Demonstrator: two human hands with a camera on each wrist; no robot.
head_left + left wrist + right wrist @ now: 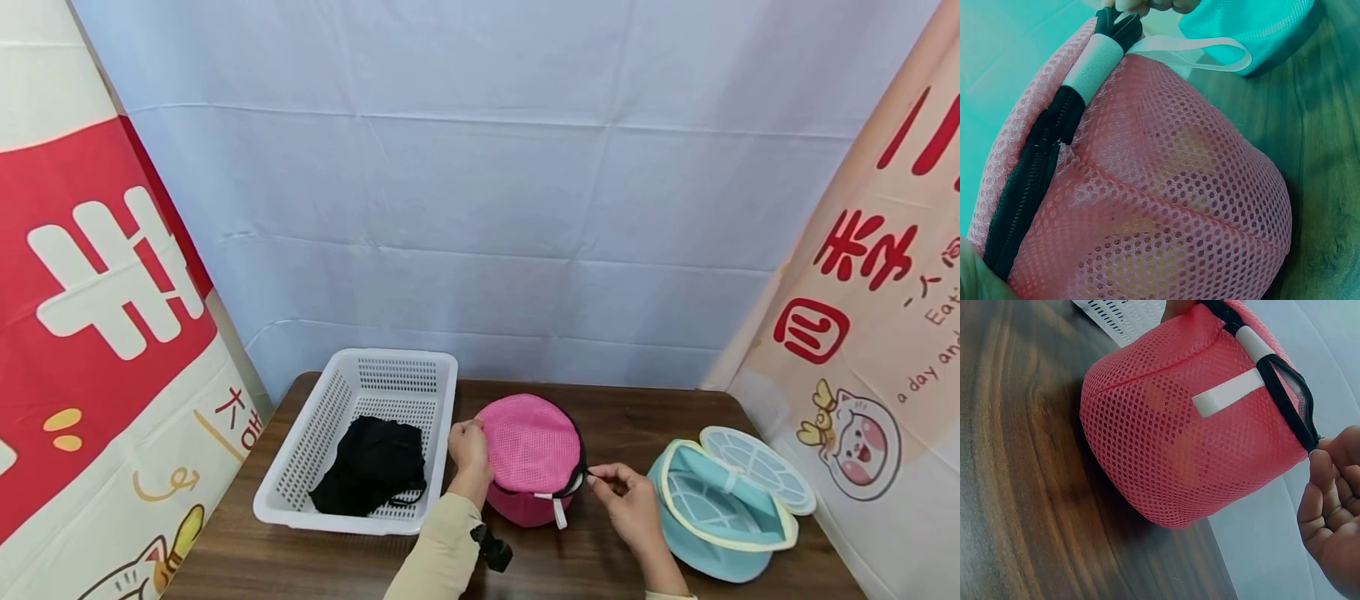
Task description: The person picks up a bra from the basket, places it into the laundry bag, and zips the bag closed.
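A pink mesh laundry bag with a black zipper round its lid stands on the table between my hands. My left hand grips its upper left edge with curled fingers. On the other side my right hand pinches the zipper's end between thumb and fingertips. Close to those fingertips, a gap shows between lid and body in the right wrist view. A white fabric loop hangs from the bag's front. Something yellowish shows faintly through the mesh in the left wrist view; its kind cannot be told.
At left, a white plastic basket holds a black garment. A light-blue mesh bag with its lid folded back stands at right. All rest on a dark wooden table, with a pale blue cloth hanging behind.
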